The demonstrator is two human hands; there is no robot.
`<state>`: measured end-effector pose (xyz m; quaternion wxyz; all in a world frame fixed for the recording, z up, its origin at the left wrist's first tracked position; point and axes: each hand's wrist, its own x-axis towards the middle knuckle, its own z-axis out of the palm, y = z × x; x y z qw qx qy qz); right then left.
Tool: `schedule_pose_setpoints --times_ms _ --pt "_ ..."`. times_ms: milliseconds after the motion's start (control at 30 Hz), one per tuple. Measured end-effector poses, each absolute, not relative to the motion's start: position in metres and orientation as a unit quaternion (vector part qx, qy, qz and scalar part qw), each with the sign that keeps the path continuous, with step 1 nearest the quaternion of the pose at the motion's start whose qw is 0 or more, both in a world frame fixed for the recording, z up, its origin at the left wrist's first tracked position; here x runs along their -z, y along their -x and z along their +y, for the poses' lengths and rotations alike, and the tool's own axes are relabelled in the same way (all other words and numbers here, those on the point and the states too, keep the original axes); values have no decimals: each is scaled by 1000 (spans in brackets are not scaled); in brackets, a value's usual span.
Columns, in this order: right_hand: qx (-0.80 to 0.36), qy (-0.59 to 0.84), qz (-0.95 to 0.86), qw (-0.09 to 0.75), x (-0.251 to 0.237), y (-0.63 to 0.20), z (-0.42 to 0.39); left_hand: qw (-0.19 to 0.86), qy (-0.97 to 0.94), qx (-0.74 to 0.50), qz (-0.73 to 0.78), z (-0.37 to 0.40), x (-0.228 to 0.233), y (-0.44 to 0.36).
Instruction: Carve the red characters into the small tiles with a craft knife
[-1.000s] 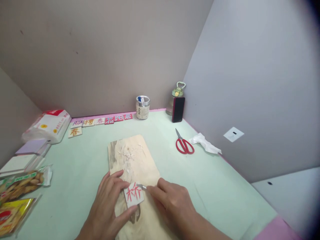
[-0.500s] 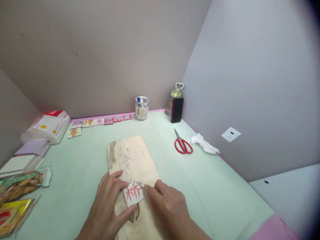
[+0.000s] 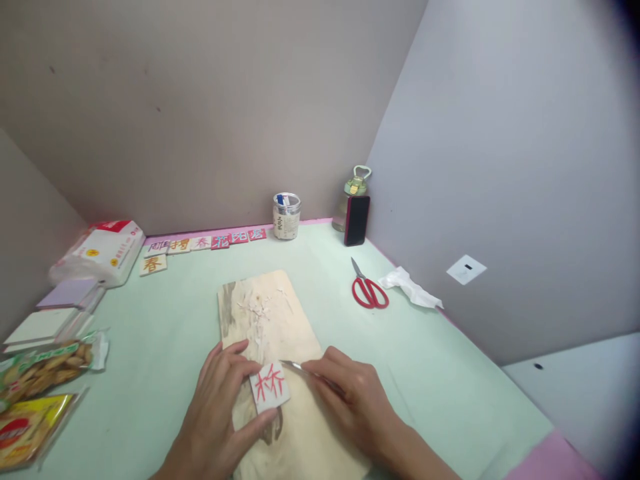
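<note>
A small white block with a red character [image 3: 270, 388] lies on a pale wooden board [image 3: 273, 320] at the near middle of the green table. My left hand [image 3: 217, 407] pins the block between thumb and fingers. My right hand [image 3: 353, 397] grips a thin metal carving blade [image 3: 295, 365], whose tip sits at the block's upper right corner. White shavings [image 3: 257, 308] are scattered on the far half of the board.
Red scissors [image 3: 369, 290] and a crumpled tissue [image 3: 409, 287] lie at the right. A jar [image 3: 287, 215], a bottle [image 3: 356, 187] and a dark phone [image 3: 357, 220] stand by the back wall. Carved character tiles [image 3: 200, 243], a tissue pack [image 3: 100, 252], blank blocks [image 3: 55, 313] and snack bags [image 3: 35, 393] fill the left.
My right hand has shifted slightly right and turned, so more of the blade now shows. The left hand and block have stayed put.
</note>
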<state>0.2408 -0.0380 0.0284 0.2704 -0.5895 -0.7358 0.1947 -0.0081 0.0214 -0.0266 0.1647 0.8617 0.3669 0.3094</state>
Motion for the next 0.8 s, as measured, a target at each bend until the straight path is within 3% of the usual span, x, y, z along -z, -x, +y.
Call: schedule_pose_setpoints --times_ms 367,800 --pt "-91 561 -795 211 -23 -237 -35 160 -861 -316 366 23 27 8" --pt "-49 600 -771 206 -20 -228 -23 159 -864 -315 359 23 29 9"
